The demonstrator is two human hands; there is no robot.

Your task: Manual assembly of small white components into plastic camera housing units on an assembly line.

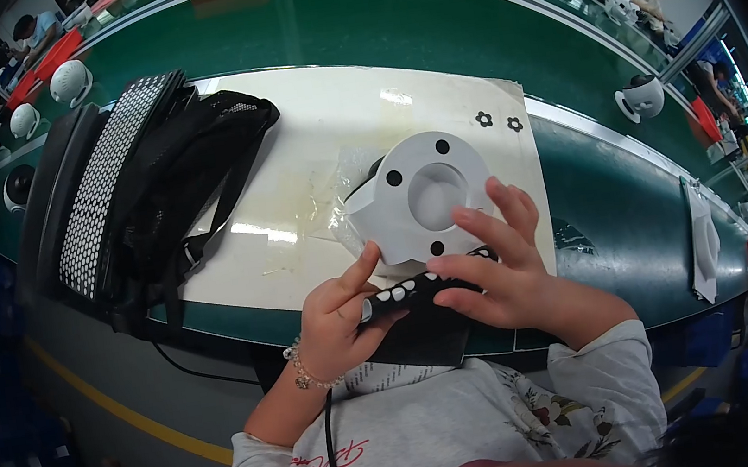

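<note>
My left hand (pixel 338 317) is closed on the left end of a black strip with white round spots (pixel 411 288), its index finger pointing up past the strip. My right hand (pixel 504 269) has its thumb and index finger on either side of the strip's right part. Its other fingers are raised and spread over a white round part (pixel 468 161). That part lies just beyond the strip, with a wide round recess in its middle and black round pads on its face. Clear plastic wrap (pixel 342 200) lies against its left side.
A black mesh bag (pixel 188 163) rests at the left, beside a white-patterned panel (pixel 114 172). Under the work lies a pale sheet (pixel 283 104) on a green bench (pixel 594 197). White round devices (pixel 72 83) stand further off; people work in the distance. A black cable (pixel 331 444) hangs before me.
</note>
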